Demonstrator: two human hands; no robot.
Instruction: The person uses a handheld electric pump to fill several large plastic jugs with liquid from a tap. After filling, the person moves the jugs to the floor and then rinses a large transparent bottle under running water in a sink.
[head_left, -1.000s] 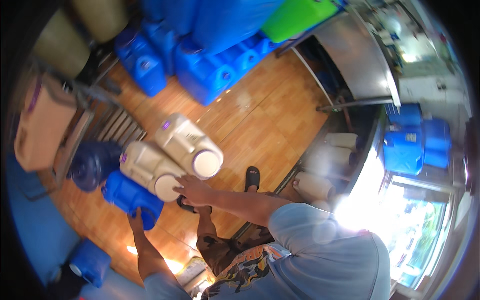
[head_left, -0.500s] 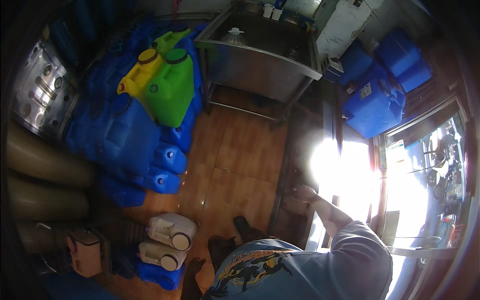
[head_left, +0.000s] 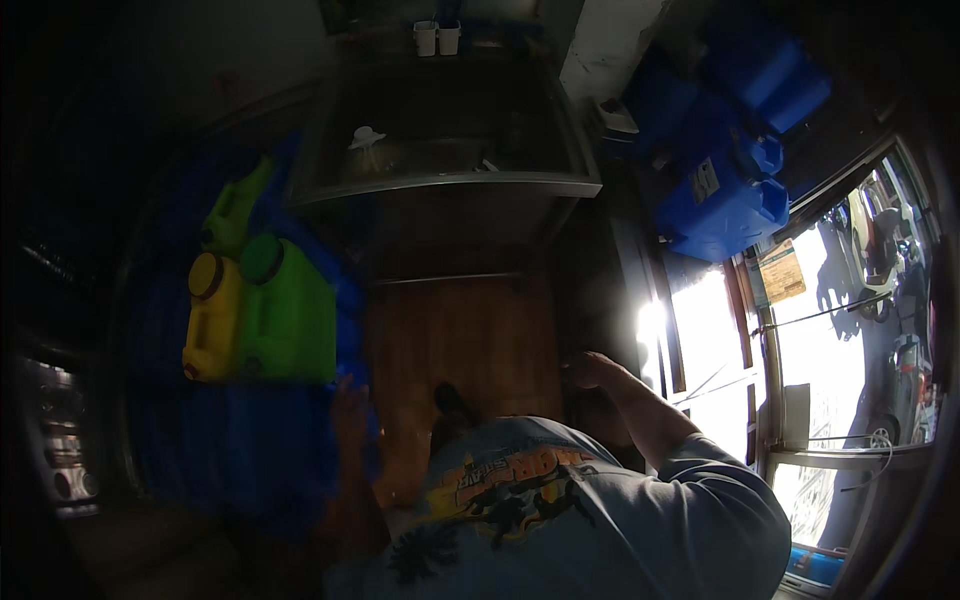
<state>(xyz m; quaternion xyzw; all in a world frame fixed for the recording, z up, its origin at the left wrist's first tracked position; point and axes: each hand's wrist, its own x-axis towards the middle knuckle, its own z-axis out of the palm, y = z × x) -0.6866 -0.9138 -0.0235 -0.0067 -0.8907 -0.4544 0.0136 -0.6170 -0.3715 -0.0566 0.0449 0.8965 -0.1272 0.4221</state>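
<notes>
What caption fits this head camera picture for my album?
Left hand beside stacked blue jugs, right hand raised near a sunlit window.

Deep shadow swallows the blue jerrycans (head_left: 230, 450) beside the left hand (head_left: 350, 405), whose fingers blur into them, while window glare hides what the right hand (head_left: 590, 370) touches.
</notes>
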